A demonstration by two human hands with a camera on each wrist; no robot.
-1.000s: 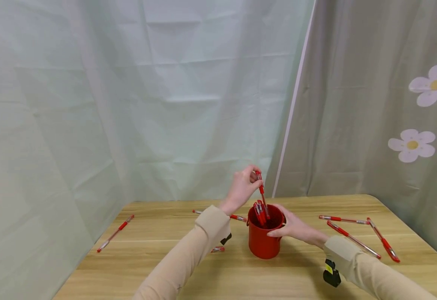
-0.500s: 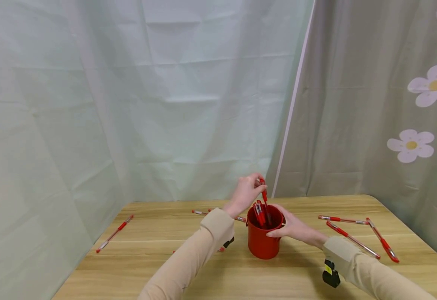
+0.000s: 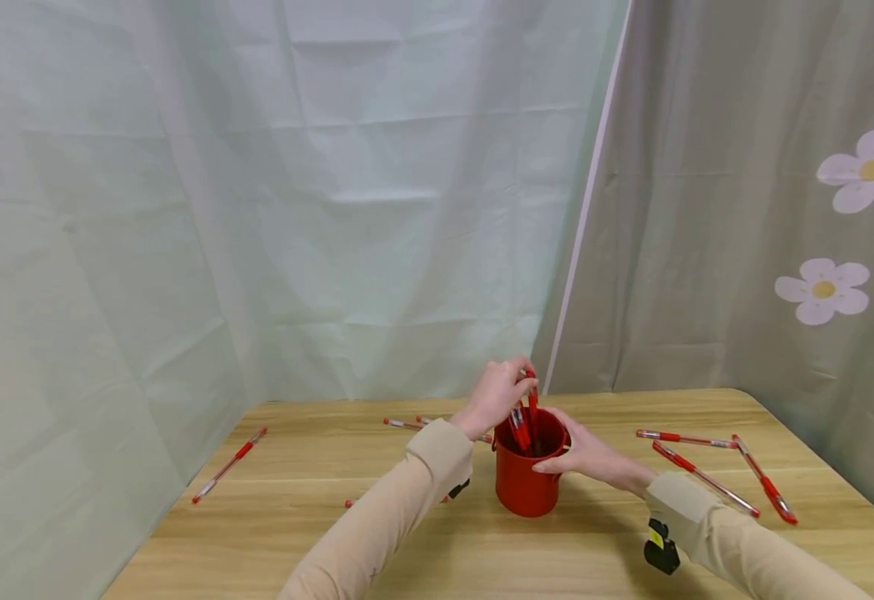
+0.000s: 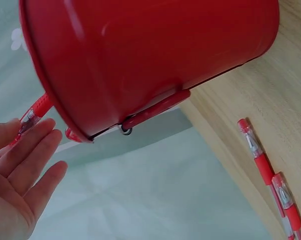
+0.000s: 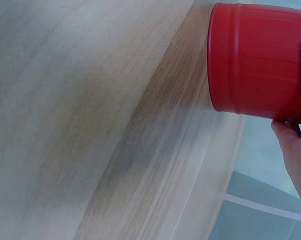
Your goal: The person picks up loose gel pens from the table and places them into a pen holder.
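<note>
A red bucket-like pen holder [image 3: 526, 487] stands upright on the table, with several red pens [image 3: 521, 432] leaning inside. My left hand [image 3: 495, 393] is above its rim and pinches the top of a red pen [image 3: 532, 402], whose lower part is down inside the holder. In the left wrist view, thumb and fingers of the left hand [image 4: 20, 182] meet on the clear end of that pen [image 4: 31, 118]. My right hand [image 3: 594, 458] grips the holder's right side near the rim, thumb in front. The right wrist view shows the holder's outer wall [image 5: 263, 60].
One pen [image 3: 244, 451] lies at the table's left. Others lie behind and beneath the left forearm, partly hidden, including a pen [image 3: 399, 424] at the back. Three pens lie on the right, among them a pen [image 3: 770, 486] nearest the right edge. A curtain [image 3: 377, 250] hangs behind the table [image 3: 272, 542].
My left hand has moved down and slightly right, lowering the pinched pen deeper into the holder. The right hand and the holder have stayed put.
</note>
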